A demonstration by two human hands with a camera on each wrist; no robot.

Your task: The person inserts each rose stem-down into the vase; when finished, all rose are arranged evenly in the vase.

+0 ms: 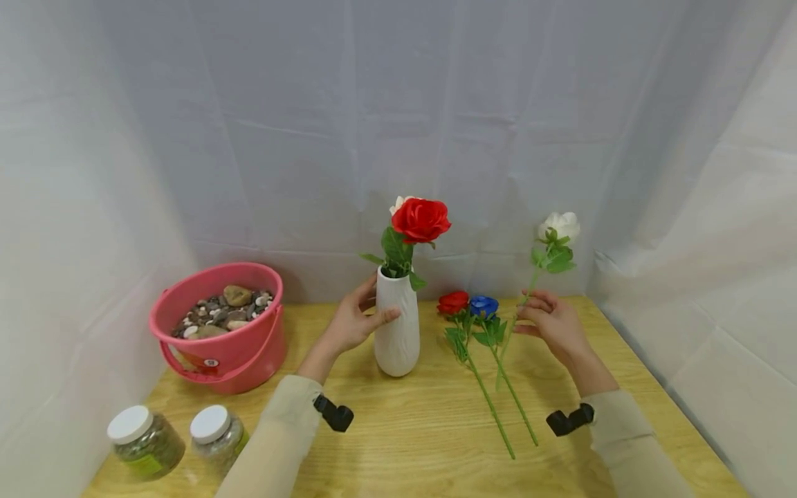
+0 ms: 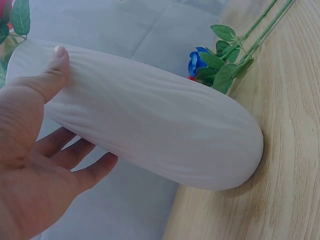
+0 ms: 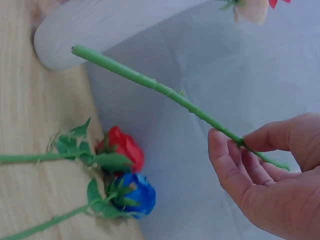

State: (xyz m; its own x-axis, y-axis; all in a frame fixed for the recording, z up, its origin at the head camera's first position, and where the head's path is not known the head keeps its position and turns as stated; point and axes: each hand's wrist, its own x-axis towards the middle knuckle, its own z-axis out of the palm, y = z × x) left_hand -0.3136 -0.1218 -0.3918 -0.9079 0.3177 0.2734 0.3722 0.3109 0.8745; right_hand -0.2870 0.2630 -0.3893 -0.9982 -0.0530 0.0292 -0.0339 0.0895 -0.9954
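My left hand holds a white ribbed vase by its upper part, thumb across the front and fingers at the far side. The vase stands upright on the table, with a red rose and a pale rose, mostly hidden behind it, in its mouth. To the right, my right hand pinches the stem of a white rose between thumb and fingers, bloom up, raised off the table. Between the hands lie another red rose and a blue rose, stems toward me.
A pink bucket of stones stands at the left on the wooden table. Two white-lidded jars sit in front of it, one partly behind my left sleeve. White sheeting hangs behind and on both sides.
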